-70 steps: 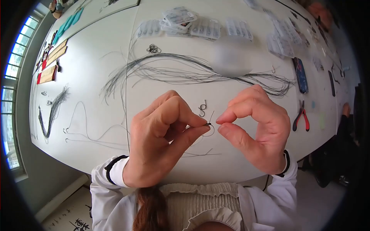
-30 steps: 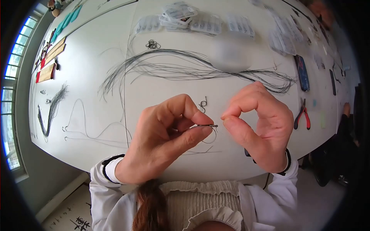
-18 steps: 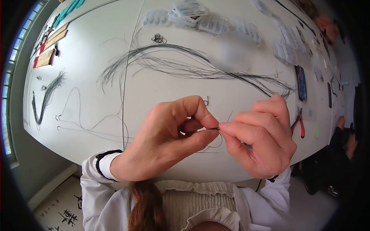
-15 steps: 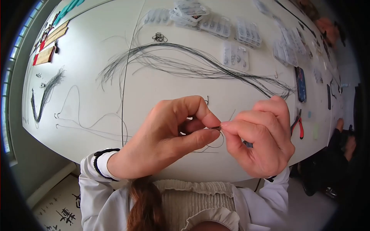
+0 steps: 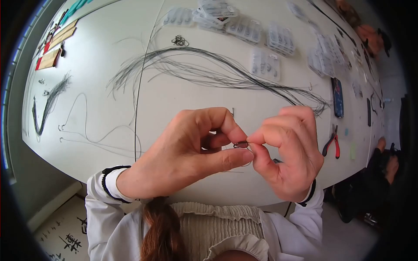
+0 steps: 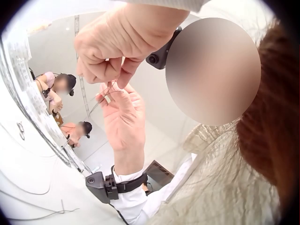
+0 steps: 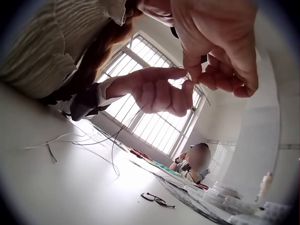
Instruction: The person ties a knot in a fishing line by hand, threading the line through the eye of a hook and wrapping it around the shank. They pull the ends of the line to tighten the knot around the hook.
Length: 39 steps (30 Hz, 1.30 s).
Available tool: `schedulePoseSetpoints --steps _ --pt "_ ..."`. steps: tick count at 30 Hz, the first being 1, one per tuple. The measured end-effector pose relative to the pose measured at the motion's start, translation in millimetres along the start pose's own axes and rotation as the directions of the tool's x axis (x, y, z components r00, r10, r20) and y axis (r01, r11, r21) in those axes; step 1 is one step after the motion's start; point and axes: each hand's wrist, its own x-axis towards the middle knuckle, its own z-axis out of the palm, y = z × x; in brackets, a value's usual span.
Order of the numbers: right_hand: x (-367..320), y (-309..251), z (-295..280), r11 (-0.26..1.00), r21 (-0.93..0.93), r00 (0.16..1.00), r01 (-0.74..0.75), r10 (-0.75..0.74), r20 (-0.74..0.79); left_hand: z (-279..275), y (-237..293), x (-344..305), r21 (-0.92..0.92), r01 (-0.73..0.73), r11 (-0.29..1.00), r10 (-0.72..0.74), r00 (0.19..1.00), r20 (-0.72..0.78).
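Observation:
My left hand (image 5: 187, 150) pinches a small dark fish hook (image 5: 241, 144) between thumb and index finger; part of it is hidden by the fingertips. My right hand (image 5: 289, 152) pinches at the hook's right end, its thumb and index fingertips close against the left ones. Thin fishing line loops below the fingers and, in the left wrist view, a strand of line (image 6: 115, 91) curves between the two hands. Beyond the left fingers, a loose hook (image 5: 233, 112) lies partly hidden on the white table; in the right wrist view, dark hooks (image 7: 158, 200) lie on the tabletop.
A long bundle of dark line (image 5: 226, 65) stretches across the table. Behind it stand clear hook boxes (image 5: 265, 64) and a small hook pile (image 5: 180, 40). Red-handled pliers (image 5: 332, 143) and a phone (image 5: 337, 98) lie at right; hooked lines (image 5: 93, 141) lie at left.
My right hand, earlier apart from the left with a gap between thumb and index finger, has come left and now pinches at the hook. The hook shows more between the left fingertips.

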Motion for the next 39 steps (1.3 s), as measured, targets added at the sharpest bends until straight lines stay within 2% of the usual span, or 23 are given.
schedulePoseSetpoints --steps 4,6,9,12,17,19,22,24,28,30,31,32,33,37,39 --pt "-2 -1 -2 1.0 0.009 1.0 0.005 -0.006 0.013 -3 -3 3 0.013 -0.004 1.0 0.004 1.0 -0.003" --pt "-4 1 -3 0.999 0.029 0.999 -0.015 0.014 0.031 -3 -3 3 0.058 -0.053 0.997 0.055 0.998 -0.031" --pt "-5 5 -7 0.991 0.129 0.998 -0.043 0.047 -0.033 -1 2 -1 0.118 -0.102 0.988 0.113 0.989 -0.092" --pt "-1 -3 -19 0.991 0.1 0.996 -0.086 0.084 0.022 -1 -1 -2 0.056 -0.146 0.988 0.152 0.981 -0.118" --pt "-4 -6 -4 0.969 0.154 0.981 -0.193 0.189 0.044 0 4 -4 0.095 -0.12 0.988 0.131 0.985 -0.11" --pt "-3 -6 -3 0.937 0.263 0.972 -0.231 0.21 0.108 2 -1 -4 0.091 -0.139 0.986 0.149 0.982 -0.117" --pt "-1 -6 -7 0.909 0.319 0.96 -0.269 0.225 0.169 5 -4 -2 0.042 -0.195 0.98 0.199 0.969 -0.146" --pt "-2 -8 -5 0.901 0.338 0.96 -0.271 0.225 0.169 7 -2 -3 0.097 -0.203 0.974 0.216 0.964 -0.158" --pt "-4 -7 -2 0.894 0.362 0.962 -0.266 0.223 0.156 8 -5 -5 0.071 -0.258 0.963 0.267 0.948 -0.17" --pt "-4 -7 -4 0.907 0.327 0.96 -0.266 0.216 0.181 6 -5 -5 0.307 -0.34 0.889 0.397 0.906 -0.147" --pt "-3 -6 -6 0.918 0.292 0.955 -0.268 0.213 0.206 5 -5 -4 0.307 -0.342 0.888 0.399 0.905 -0.149" --pt "-1 -6 -10 0.919 0.292 0.955 -0.267 0.212 0.207 3 -7 -3 0.434 -0.395 0.81 0.491 0.861 -0.133" --pt "3 -7 -15 0.927 0.269 0.962 -0.262 0.229 0.146 2 -8 -3 0.553 -0.434 0.711 0.575 0.811 -0.102" --pt "4 -3 -22 0.953 0.222 0.976 -0.208 0.216 -0.015 8 -7 -4 0.607 -0.429 0.67 0.608 0.785 -0.116" --pt "3 -2 -19 0.949 0.228 0.976 -0.218 0.218 0.024 11 -8 -3 0.644 -0.42 0.639 0.622 0.775 -0.112"
